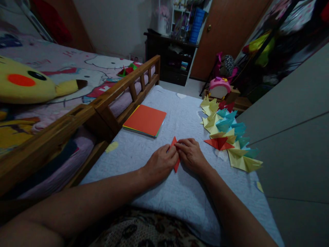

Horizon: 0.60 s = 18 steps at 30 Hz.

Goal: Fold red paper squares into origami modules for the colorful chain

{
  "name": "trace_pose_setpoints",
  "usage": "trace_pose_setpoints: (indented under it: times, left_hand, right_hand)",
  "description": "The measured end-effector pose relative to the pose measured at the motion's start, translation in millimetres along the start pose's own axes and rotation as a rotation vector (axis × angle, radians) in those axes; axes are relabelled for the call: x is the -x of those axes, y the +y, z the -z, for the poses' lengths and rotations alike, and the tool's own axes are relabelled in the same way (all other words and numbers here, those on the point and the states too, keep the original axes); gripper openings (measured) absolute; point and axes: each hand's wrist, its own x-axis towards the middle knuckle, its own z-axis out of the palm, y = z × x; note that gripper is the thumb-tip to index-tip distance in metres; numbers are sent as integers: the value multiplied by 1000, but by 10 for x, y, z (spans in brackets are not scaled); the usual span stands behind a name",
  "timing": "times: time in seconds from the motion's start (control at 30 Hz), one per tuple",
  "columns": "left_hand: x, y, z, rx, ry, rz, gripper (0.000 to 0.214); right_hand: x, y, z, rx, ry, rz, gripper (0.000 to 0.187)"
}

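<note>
A folded red paper piece [174,141] lies on the pale quilted mat [180,192] in front of me. My left hand [160,164] and my right hand [191,153] press on it from either side, fingers curled and pinching its middle fold. Only its pointed top and a lower tip [176,167] show between the hands. A stack of square paper sheets [145,120] with an orange sheet on top lies up and to the left of the hands.
A row of folded yellow, teal and red paper shapes [226,133] runs along the mat's right side beside a grey cabinet [295,137]. A wooden bed rail [108,103] borders the left, with a yellow plush toy [28,82] on the bed. A door [226,31] stands beyond.
</note>
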Motion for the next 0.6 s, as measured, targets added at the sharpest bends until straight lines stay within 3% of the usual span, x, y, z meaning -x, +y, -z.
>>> trace_pose_setpoints:
  times: [0.2, 0.6]
  left_hand:
    - [31, 24, 42, -84, 47, 159, 30]
    - [18, 23, 33, -32, 21, 126, 28]
  right_hand:
    - [5, 12, 2, -17, -9, -10, 30]
    - [-1, -40, 9, 2, -38, -30, 30]
